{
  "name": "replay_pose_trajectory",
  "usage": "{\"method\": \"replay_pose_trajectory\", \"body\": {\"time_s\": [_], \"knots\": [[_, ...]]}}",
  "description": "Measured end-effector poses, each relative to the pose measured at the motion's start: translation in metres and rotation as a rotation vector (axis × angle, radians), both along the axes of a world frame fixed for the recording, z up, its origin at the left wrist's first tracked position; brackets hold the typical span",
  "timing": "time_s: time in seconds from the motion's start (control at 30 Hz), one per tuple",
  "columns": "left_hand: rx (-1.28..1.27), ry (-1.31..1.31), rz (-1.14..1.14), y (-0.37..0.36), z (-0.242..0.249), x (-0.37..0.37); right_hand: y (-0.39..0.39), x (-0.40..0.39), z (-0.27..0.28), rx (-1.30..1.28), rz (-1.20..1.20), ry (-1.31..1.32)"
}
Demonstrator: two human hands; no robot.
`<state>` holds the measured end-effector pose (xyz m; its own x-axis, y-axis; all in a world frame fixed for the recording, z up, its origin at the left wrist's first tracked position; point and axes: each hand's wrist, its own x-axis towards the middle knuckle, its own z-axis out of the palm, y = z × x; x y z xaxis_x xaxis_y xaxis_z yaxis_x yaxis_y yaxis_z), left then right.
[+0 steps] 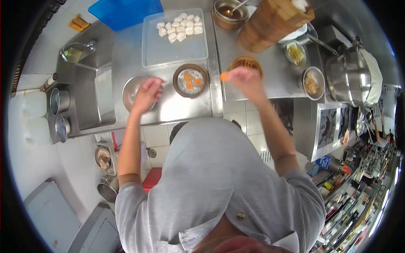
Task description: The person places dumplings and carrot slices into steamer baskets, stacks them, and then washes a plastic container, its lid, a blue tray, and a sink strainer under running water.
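Note:
My right hand (248, 81) is closed in a pinch on an orange carrot slice (224, 76). It is over the near side of a small bamboo basket (252, 63), whose inside it partly covers. My left hand (147, 93) is above a metal bowl (128, 90), fingers curled together; a small pale bit shows at the fingertips, too small to name. Between my hands sits a round steamer basket (176, 86) with a white, speckled lining. Three carrot slices (187, 77) lie in it.
A clear plastic tray (158, 59) behind holds several white dumplings (180, 26). To the left are a sink (86, 92) and a blue container (124, 12). Stacked bamboo steamers (270, 25), a bowl of brown liquid (230, 12), a food bowl (312, 84) and a large pot (348, 76) stand right.

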<state>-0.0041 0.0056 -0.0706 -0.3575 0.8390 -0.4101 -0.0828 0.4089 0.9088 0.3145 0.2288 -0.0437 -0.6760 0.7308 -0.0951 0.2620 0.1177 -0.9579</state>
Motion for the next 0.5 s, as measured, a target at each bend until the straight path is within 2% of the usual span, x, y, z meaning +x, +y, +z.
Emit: {"method": "replay_pose_trajectory", "body": {"time_s": [0.03, 0.07, 0.1, 0.13, 0.17, 0.23, 0.3, 0.33, 0.37, 0.4, 0.43, 0.47, 0.5], "knots": [[0.064, -0.105, -0.049, 0.014, 0.005, 0.020, -0.018, -0.017, 0.008, 0.008, 0.065, 0.008], [0.211, -0.292, -0.161, 0.023, -0.011, 0.034, -0.039, -0.033, 0.027, -0.023, 0.126, 0.038], [0.197, -0.513, -0.175, 0.033, -0.018, 0.053, -0.053, -0.048, 0.021, -0.038, 0.143, -0.047], [0.110, -0.704, -0.056, 0.039, -0.008, 0.075, -0.062, -0.060, 0.018, 0.191, 0.237, 0.016], [0.128, -0.865, -0.058, 0.040, -0.022, 0.082, -0.067, -0.069, 0.027, 0.350, 0.270, -0.112], [0.218, -0.947, -0.002, 0.034, -0.010, 0.090, -0.065, -0.076, 0.065, 0.385, 0.378, -0.187], [0.184, -0.908, 0.101, 0.019, 0.005, 0.087, -0.044, -0.071, 0.115, 0.410, 0.271, 0.007], [0.188, -0.876, 0.087, 0.010, 0.009, 0.084, -0.024, -0.066, 0.165, 0.517, 0.229, 0.047], [0.183, -0.851, 0.078, -0.002, 0.011, 0.080, 0.002, -0.063, 0.210, 0.750, 0.107, 0.216], [0.172, -0.829, 0.071, -0.015, 0.012, 0.077, 0.026, -0.059, 0.263, 0.938, -0.064, 0.194], [0.161, -0.827, 0.099, -0.029, 0.011, 0.075, 0.053, -0.063, 0.322, 1.123, -0.228, 0.334], [0.148, -0.827, 0.128, -0.041, 0.011, 0.072, 0.082, -0.072, 0.374, 1.178, -0.351, 0.458], [0.136, -0.825, 0.156, -0.052, 0.010, 0.070, 0.113, -0.080, 0.421, 1.377, -0.424, 0.398]]}}
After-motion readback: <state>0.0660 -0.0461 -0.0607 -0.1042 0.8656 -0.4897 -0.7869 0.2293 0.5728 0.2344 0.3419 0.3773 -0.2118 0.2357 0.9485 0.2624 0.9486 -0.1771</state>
